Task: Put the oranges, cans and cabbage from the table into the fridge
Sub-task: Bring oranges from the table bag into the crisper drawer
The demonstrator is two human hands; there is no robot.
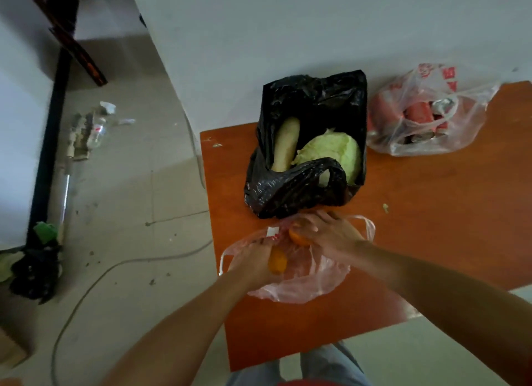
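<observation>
A: Item one, left?
B: Left hand (253, 266), closed around an orange (277, 261) inside the pink bag (305, 282), near edge of the surface (431, 213).
A: Next?
B: Right hand (331, 233), gripping a second orange (299, 237) in the same bag.
A: Behind?
B: Black bag (302, 190), open: pale radish (285, 143) beside cabbage (331, 152).
A: Far right?
B: Clear bag (460, 135) holding cans (417, 113).

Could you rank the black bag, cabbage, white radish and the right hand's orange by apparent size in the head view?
1. black bag
2. cabbage
3. white radish
4. orange, though the right hand partly hides it.
</observation>
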